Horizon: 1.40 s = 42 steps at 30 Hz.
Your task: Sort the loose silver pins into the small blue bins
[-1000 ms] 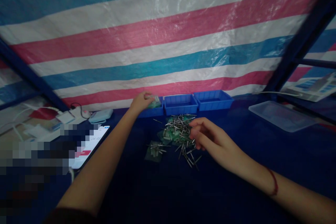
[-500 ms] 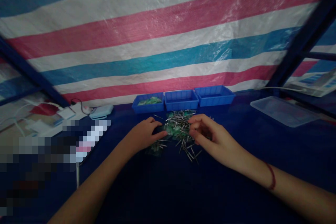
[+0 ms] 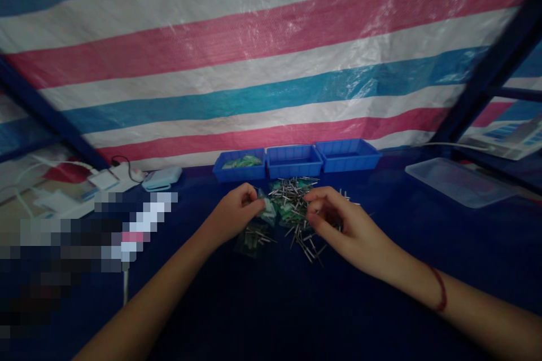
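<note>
My left hand (image 3: 236, 211) is closed, with thumb and fingertips pinching the edge of a small clear-and-green plastic bag (image 3: 267, 210). Below that hand lies another small clear bag (image 3: 249, 240) with thin metal pins in and on it. A loose heap of silvery metal pins (image 3: 292, 189), mixed with green-marked plastic bags, spreads over the dark blue table (image 3: 254, 304) between my hands. My right hand (image 3: 339, 217) is at the heap's right side, fingers curled toward the thumb; what they hold, if anything, I cannot make out.
Behind the heap stand three blue bins: the left bin (image 3: 220, 172) contains green-and-clear bags, beside a middle bin (image 3: 294, 169) and a right bin (image 3: 349, 163). A clear plastic lid (image 3: 457, 180) lies at right. A light blue case (image 3: 163, 179) and power strip (image 3: 122, 177) are at left.
My left hand has closed from a spread-finger pose and drawn slightly back with a small plastic bag in its fingertips. My right hand has barely moved beside the heap.
</note>
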### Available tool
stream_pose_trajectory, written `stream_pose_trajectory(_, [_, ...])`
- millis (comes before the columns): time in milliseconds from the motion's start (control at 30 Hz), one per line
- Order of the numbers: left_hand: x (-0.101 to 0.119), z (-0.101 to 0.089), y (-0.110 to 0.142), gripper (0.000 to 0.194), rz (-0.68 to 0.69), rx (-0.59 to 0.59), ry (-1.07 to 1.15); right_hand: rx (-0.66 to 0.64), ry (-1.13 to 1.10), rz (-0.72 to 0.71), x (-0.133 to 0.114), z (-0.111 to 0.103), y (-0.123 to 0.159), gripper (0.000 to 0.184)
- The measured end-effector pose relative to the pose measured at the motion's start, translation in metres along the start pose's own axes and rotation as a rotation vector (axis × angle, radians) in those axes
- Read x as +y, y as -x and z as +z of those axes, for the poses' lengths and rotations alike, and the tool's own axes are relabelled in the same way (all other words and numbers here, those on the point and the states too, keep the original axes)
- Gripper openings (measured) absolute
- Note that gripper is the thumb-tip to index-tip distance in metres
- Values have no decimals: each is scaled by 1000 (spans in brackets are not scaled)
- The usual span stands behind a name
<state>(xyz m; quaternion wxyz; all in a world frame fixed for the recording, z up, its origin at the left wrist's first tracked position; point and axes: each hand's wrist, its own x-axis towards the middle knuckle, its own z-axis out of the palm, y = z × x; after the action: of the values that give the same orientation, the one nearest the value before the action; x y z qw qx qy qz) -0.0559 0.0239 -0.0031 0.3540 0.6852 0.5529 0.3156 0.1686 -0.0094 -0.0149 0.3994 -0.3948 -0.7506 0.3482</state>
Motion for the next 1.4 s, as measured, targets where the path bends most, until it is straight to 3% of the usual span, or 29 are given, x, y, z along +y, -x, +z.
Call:
stream_pose_trajectory(167, [23,17,15,22,-53,-23,384,-34,-87,78,-3,6,2,23])
stream_pose_trajectory(367, [30,41,28,29,-99,-160,615,-38,-190,125,-3,6,1,27])
stream_pose_trajectory(500, [23,46,26,25,-19,-218,546,-60,-229,140,-2,6,1,25])
stream_pose_trajectory(700, [20,48,26,27,78,-152,472,3,-164,76,-5,11,2,17])
stream_pose_trajectory(833, [22,52,26,60,2,-121,671,81,71,-156,-10,2,5,10])
stream_pose_trajectory(933, [23,54,24,84,-200,-282,876,73,334,-466,-11,-9,8,15])
stream_pose_trajectory(1000, [24,53,24,80,-273,-389,889,57,477,-617,-11,-15,9,23])
stream_pose_trajectory(1100, [26,52,26,52,-211,-344,845,50,555,-686,-11,-18,7,24])
stream_pose_trajectory(1200, [26,51,27,36,-126,-263,827,43,419,-563,-10,-15,3,28])
stream_pose_trajectory(1333, [23,48,24,30,-33,-201,718,94,18,-128,-7,-4,0,17])
stream_pose_trajectory(1400, [20,48,24,27,35,-184,604,-7,-156,37,-5,2,-1,19])
